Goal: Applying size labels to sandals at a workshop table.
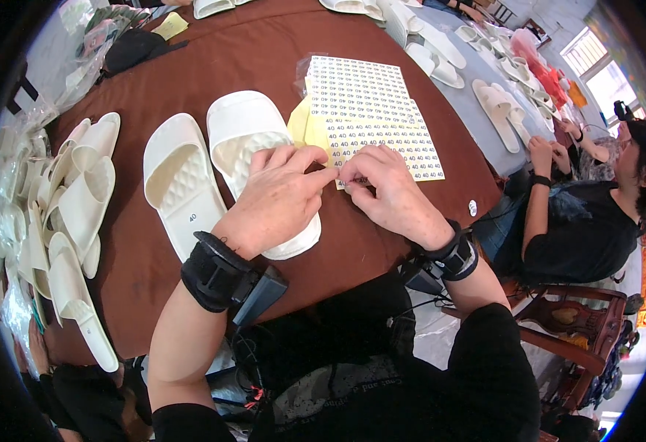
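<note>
1. The left hand (275, 199) lies across the heel end of a white moulded foam slide sandal (253, 144), fingers bent, the forefinger stretched out to meet the right hand (389, 193) at a single spot.
2. The right hand's thumb and forefinger are pinched nearly closed at that spot, on the near edge of a white sheet of small printed size stickers (371, 118). Whether a sticker is actually caught between the fingertips cannot be told; it is too small and the fingers cover it.
3. The sticker sheet spreads away from the pinch, beyond both hands, on the brown tablecloth (249, 59), with a yellow backing sheet (306, 129) showing under its left edge.
4. A second white sandal (179, 184) lies just left of the left hand, a small sticker on its heel.
5. The first sandal's heel is hidden under the left hand.
6. A stack of more white sandals (72, 214) lies well to the left.
</note>
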`<state>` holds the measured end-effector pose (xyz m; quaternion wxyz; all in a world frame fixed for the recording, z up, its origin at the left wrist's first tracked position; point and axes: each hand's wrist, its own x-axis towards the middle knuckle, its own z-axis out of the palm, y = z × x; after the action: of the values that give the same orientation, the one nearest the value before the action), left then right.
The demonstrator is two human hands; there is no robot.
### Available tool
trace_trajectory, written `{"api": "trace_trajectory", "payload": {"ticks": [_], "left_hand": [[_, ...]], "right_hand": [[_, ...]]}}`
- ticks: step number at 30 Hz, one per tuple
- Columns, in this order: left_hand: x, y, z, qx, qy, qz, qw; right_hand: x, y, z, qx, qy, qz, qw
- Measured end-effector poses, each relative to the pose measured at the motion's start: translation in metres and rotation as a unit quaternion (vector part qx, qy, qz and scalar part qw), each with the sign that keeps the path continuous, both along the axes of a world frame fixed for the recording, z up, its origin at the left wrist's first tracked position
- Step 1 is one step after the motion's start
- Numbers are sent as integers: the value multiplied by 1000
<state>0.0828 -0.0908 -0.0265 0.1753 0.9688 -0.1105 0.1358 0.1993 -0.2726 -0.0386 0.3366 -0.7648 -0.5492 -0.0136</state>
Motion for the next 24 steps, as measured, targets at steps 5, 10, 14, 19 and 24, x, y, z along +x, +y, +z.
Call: {"api": "trace_trajectory", "payload": {"ticks": [5,10,14,19,24], "left_hand": [[0,0,0,0,-4,0,1000],[0,-1,-1,6,-18,6,1000],[0,-1,0,4,-8,4,1000],[0,-1,2,-2,3,4,1000],[-1,0,2,-10,13,4,1000]], "right_hand": [[-4,0,1,0,-20,-12,1000],[-4,0,1,-7,-40,-10,999],[-3,0,2,-10,-35,-7,999],[-4,0,-1,5,-37,-11,999],[-4,1,-1,-1,-61,-6,998]]}}
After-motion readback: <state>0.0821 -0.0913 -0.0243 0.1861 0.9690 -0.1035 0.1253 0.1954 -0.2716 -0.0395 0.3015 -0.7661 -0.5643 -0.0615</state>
